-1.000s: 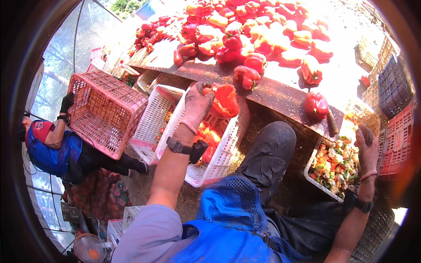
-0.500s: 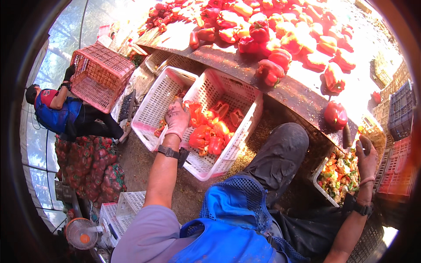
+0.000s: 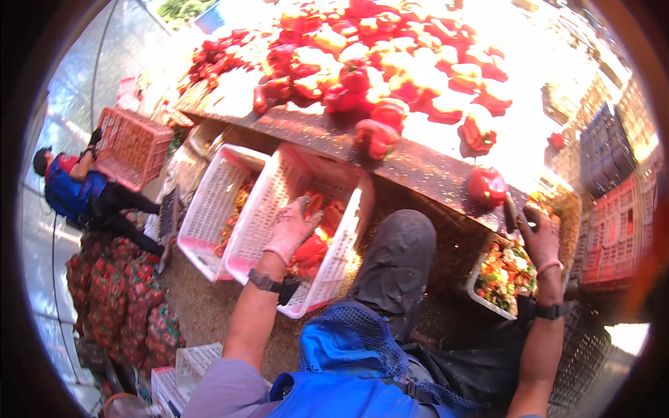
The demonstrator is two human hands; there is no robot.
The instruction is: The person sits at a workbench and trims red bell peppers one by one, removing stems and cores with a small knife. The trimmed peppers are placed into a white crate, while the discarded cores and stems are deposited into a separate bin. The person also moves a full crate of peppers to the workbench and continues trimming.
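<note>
My left hand (image 3: 294,228), in a pale stained glove, hangs over a white and pink plastic crate (image 3: 270,209). Its fingers look apart, with nothing seen in them. Below and beside it lie cut red bell peppers (image 3: 306,256) in the crate. At the right, my gloved right hand (image 3: 542,244) is over a bin of pepper scraps (image 3: 503,275), fingers parted and no object visible in them. Close to its thumb, a knife with a dark handle (image 3: 511,212) sits at the table edge, beside a whole red pepper (image 3: 487,187).
Whole red peppers (image 3: 355,76) are heaped on the sunlit table (image 3: 425,171). A second white crate (image 3: 209,216) stands left of the first. Farther left, a person (image 3: 73,184) in a blue vest holds a red crate (image 3: 132,146) near full net sacks (image 3: 118,299). Stacked crates (image 3: 610,237) line the right.
The view has shifted, so the table and crates sit further left. My left hand has moved over the middle of the near crate. My right hand has come closer to the knife handle.
</note>
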